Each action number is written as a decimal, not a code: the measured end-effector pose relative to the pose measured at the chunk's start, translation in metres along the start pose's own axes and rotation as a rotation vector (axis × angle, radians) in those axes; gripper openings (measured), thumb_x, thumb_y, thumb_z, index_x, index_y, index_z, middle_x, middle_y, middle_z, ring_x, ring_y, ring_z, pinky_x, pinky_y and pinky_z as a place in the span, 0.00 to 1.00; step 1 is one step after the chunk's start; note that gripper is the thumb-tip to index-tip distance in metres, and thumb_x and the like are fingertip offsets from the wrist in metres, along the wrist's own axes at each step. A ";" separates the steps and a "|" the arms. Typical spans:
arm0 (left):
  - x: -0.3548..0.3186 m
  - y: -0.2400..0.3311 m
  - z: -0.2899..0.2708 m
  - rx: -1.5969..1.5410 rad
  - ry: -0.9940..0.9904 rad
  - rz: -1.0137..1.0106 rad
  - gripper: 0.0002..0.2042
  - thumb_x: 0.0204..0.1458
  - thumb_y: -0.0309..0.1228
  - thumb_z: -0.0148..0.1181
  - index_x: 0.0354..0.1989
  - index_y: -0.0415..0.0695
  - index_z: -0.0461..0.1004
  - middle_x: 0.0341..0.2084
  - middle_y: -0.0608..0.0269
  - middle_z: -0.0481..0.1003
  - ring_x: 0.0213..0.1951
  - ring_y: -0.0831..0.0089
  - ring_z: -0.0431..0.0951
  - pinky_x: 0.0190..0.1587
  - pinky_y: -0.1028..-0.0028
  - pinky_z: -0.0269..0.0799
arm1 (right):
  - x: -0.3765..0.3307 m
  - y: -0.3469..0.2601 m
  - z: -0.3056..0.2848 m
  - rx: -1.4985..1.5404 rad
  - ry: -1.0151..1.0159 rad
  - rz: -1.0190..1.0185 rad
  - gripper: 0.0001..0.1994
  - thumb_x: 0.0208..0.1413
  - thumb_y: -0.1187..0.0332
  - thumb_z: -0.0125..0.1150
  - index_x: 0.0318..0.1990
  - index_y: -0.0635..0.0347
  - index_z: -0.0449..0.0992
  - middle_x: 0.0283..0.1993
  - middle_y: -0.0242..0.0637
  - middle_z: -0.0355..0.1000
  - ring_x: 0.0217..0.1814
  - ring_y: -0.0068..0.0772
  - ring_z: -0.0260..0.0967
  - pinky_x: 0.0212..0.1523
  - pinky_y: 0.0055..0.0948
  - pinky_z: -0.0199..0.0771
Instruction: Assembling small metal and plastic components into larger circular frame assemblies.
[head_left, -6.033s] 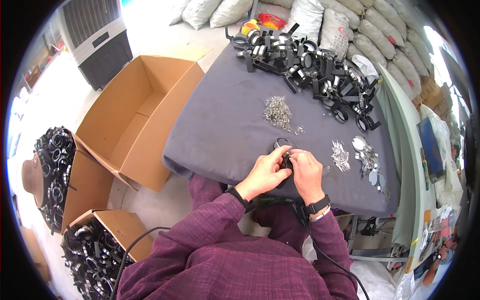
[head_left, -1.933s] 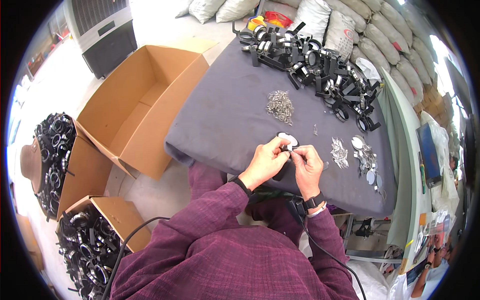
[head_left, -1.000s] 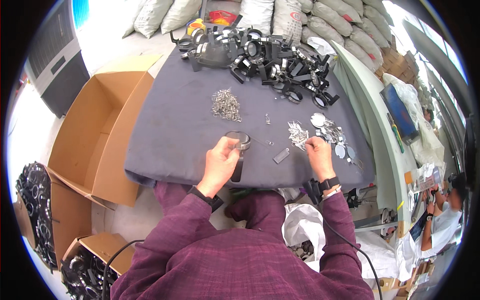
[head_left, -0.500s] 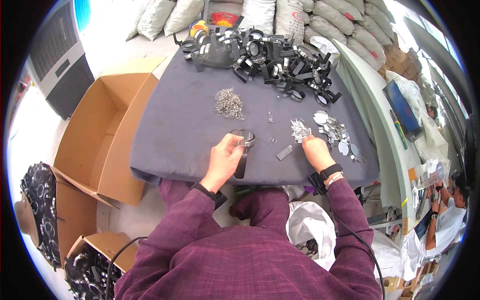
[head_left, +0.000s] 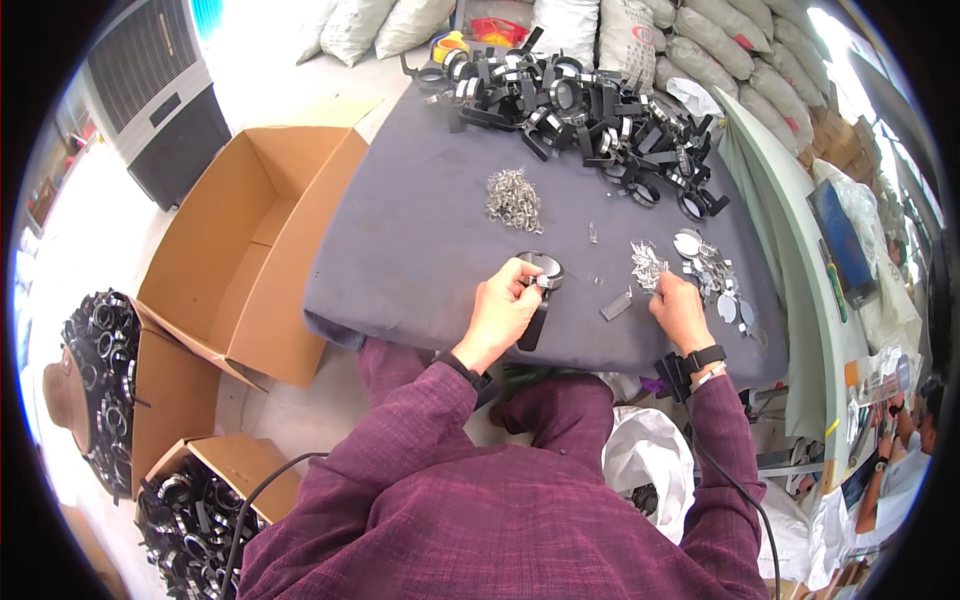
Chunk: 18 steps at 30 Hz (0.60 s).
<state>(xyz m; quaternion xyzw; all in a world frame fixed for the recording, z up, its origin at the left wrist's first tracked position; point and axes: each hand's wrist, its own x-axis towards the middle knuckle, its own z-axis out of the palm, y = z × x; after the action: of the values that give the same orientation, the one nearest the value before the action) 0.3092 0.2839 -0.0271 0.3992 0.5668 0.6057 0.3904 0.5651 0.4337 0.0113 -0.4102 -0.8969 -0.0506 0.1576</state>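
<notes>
My left hand (head_left: 500,312) is closed on a black ring-headed part with a flat handle (head_left: 534,327), holding it by its round head near the front of the table. The handle points toward me. My right hand (head_left: 683,312) has its fingers pinched together at the near edge of a small heap of silver metal pieces (head_left: 647,260). Whether a piece sits between the fingertips is too small to tell. Beside that hand lies a grey rectangular piece (head_left: 616,306). To its right are scattered silver discs and tabs (head_left: 727,307).
A heap of silver clips (head_left: 514,199) lies mid-table on the grey cloth (head_left: 410,230). Many black ring-headed parts (head_left: 565,95) are piled at the far side. An open cardboard box (head_left: 275,290) stands left. Beyond the green partition (head_left: 790,260), a person (head_left: 895,480) sits at right.
The view has turned slightly left, so the table and both hands appear farther right. My left hand still holds the black part, and my right hand stays at the silver heap.
</notes>
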 end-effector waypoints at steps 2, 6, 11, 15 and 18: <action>0.001 0.000 0.001 0.003 -0.007 -0.008 0.08 0.55 0.25 0.53 0.42 0.43 0.72 0.16 0.74 0.68 0.15 0.87 0.64 0.15 0.81 0.62 | -0.004 -0.019 -0.001 0.180 0.042 0.017 0.06 0.41 0.78 0.56 0.29 0.65 0.67 0.24 0.44 0.71 0.28 0.39 0.73 0.28 0.37 0.71; 0.006 -0.009 0.001 -0.020 -0.001 0.016 0.08 0.55 0.24 0.53 0.42 0.43 0.72 0.15 0.75 0.67 0.15 0.87 0.64 0.15 0.81 0.62 | -0.002 -0.085 -0.004 1.129 -0.155 0.299 0.02 0.51 0.79 0.55 0.30 0.63 0.71 0.23 0.27 0.67 0.22 0.14 0.64 0.21 0.18 0.65; 0.005 -0.008 0.003 -0.042 -0.005 0.005 0.07 0.55 0.23 0.52 0.42 0.42 0.71 0.15 0.74 0.67 0.15 0.87 0.65 0.15 0.82 0.62 | 0.004 -0.124 0.019 1.288 -0.133 0.242 0.03 0.53 0.79 0.56 0.34 0.64 0.75 0.25 0.26 0.70 0.21 0.13 0.65 0.21 0.17 0.67; 0.005 -0.009 0.004 -0.061 -0.012 -0.015 0.07 0.56 0.23 0.52 0.43 0.43 0.70 0.16 0.73 0.68 0.15 0.86 0.66 0.14 0.82 0.62 | 0.007 -0.130 0.035 1.296 -0.099 0.213 0.03 0.53 0.79 0.57 0.34 0.65 0.75 0.25 0.27 0.71 0.22 0.14 0.66 0.22 0.17 0.69; 0.006 -0.010 0.003 -0.073 -0.019 -0.023 0.07 0.56 0.23 0.52 0.43 0.42 0.69 0.16 0.73 0.68 0.15 0.86 0.66 0.14 0.82 0.62 | 0.006 -0.131 0.036 1.303 -0.086 0.215 0.03 0.53 0.80 0.57 0.34 0.65 0.75 0.25 0.28 0.71 0.22 0.14 0.66 0.23 0.18 0.69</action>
<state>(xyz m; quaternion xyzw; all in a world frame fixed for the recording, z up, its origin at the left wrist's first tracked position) 0.3098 0.2912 -0.0372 0.3840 0.5450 0.6177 0.4171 0.4540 0.3595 -0.0158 -0.3197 -0.7035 0.5348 0.3419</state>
